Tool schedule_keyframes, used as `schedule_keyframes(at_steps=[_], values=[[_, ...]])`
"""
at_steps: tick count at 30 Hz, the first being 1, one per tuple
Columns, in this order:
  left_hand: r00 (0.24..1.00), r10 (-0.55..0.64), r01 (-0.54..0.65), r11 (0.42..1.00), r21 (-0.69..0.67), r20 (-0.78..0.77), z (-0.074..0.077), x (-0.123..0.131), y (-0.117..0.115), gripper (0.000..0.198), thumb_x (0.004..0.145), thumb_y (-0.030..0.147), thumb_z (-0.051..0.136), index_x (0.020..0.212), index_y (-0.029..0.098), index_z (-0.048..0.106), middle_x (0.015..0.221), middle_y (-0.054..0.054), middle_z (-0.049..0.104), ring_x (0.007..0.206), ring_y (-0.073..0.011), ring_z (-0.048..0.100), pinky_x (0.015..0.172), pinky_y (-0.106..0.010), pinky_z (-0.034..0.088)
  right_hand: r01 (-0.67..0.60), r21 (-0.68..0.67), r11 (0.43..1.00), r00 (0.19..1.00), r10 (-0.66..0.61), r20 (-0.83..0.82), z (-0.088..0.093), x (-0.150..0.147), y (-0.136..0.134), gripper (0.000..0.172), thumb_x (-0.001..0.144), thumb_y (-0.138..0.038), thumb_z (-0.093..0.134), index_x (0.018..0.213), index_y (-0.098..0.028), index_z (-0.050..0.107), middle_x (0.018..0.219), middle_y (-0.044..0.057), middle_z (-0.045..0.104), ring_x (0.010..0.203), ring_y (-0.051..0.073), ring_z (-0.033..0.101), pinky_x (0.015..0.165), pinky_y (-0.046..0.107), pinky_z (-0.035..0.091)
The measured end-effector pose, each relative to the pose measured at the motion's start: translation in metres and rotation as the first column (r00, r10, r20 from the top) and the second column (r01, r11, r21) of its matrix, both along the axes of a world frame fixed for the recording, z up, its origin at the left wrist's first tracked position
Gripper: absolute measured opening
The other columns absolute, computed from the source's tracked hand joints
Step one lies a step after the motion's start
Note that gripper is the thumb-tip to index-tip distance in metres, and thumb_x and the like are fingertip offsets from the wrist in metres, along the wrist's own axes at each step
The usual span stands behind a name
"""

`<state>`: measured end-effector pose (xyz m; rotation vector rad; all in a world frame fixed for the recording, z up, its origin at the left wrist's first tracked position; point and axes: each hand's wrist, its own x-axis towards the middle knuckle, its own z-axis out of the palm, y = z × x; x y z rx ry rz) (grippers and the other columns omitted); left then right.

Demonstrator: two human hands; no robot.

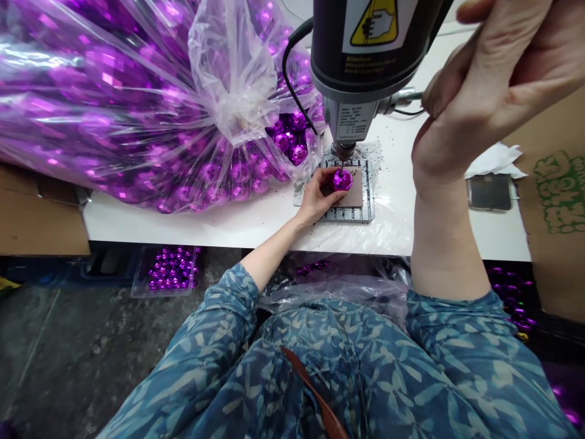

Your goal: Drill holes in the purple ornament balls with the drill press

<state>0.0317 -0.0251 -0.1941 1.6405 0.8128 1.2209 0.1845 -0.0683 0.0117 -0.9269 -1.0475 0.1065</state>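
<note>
At left, a clear crinkled plastic bag bulges with glossy faceted purple balls. The left hand pinches one small purple mirrored ball between thumb and fingertips. The ball sits on a flat brown block over the slotted metal table, directly beneath the drill bit of the dark grey drill press. Hold the slippery ball centred, fingertips low and clear of the bit. The right hand is wrapped closed around the thin metal feed lever; even pressure suits it best.

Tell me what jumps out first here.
The huge clear bag of purple faceted balls fills the upper left of the white table. At centre, the left hand holds one purple ball under the drill press, while the right hand grips its lever, upper right.
</note>
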Motion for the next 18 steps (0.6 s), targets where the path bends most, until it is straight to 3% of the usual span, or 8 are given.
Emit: schedule_keyframes(at_steps=[2, 4, 8, 13, 18], values=[[1.000, 0.004, -0.004, 1.000, -0.008, -0.011, 0.001, 0.000, -0.001, 0.063, 0.076, 0.053, 0.088, 0.125, 0.025, 0.060, 0.131, -0.010, 0.070, 0.129, -0.0270, 0.067, 0.122, -0.051, 0.046, 0.031, 0.127, 0.991, 0.996, -0.040, 0.074, -0.011, -0.004, -0.008, 0.042, 0.093, -0.053, 0.046, 0.092, -0.016, 0.064, 0.084, -0.001, 0.059, 0.064, -0.006, 0.056, 0.062, 0.014, 0.038], [1.000, 0.002, -0.003, 1.000, -0.011, -0.016, 0.001, 0.000, -0.001, 0.063, 0.076, 0.053, 0.089, 0.126, 0.026, 0.060, 0.132, -0.009, 0.070, 0.130, -0.0273, 0.066, 0.122, -0.051, 0.045, 0.025, 0.170, 0.985, 0.995, -0.041, 0.093, -0.020, -0.007, -0.012, 0.048, 0.092, -0.061, 0.042, 0.094, -0.019, 0.067, 0.085, -0.002, 0.060, 0.061, -0.008, 0.052, 0.060, 0.015, 0.035], [1.000, -0.016, 0.016, 1.000, 0.008, -0.006, -0.005, -0.001, 0.002, 0.065, 0.078, 0.054, 0.087, 0.130, 0.026, 0.059, 0.133, -0.010, 0.069, 0.135, -0.0281, 0.063, 0.123, -0.052, 0.043, -0.039, 0.197, 0.980, 0.999, 0.032, 0.042, -0.027, -0.008, -0.009, 0.047, 0.092, -0.057, 0.043, 0.084, -0.015, 0.060, 0.078, -0.005, 0.055, 0.055, -0.010, 0.046, 0.056, 0.017, 0.028], [0.996, -0.051, 0.060, 0.991, 0.123, -0.076, -0.023, -0.003, 0.014, 0.070, 0.083, 0.062, 0.081, 0.138, 0.028, 0.053, 0.141, -0.011, 0.065, 0.137, -0.0291, 0.061, 0.121, -0.053, 0.045, -0.120, 0.297, 0.947, 0.993, 0.118, 0.023, -0.045, -0.005, 0.002, 0.049, 0.094, -0.053, 0.042, 0.082, -0.008, 0.054, 0.057, -0.007, 0.034, 0.047, -0.013, 0.036, 0.057, 0.010, 0.026], [0.997, -0.052, 0.062, 0.984, 0.165, -0.065, -0.027, -0.004, 0.017, 0.068, 0.084, 0.060, 0.081, 0.136, 0.028, 0.053, 0.136, -0.009, 0.067, 0.130, -0.0281, 0.066, 0.115, -0.052, 0.050, -0.079, 0.315, 0.946, 0.994, 0.051, 0.095, -0.068, 0.004, 0.012, 0.052, 0.097, -0.054, 0.036, 0.084, -0.008, 0.057, 0.060, -0.007, 0.041, 0.050, -0.014, 0.038, 0.059, 0.006, 0.032]])
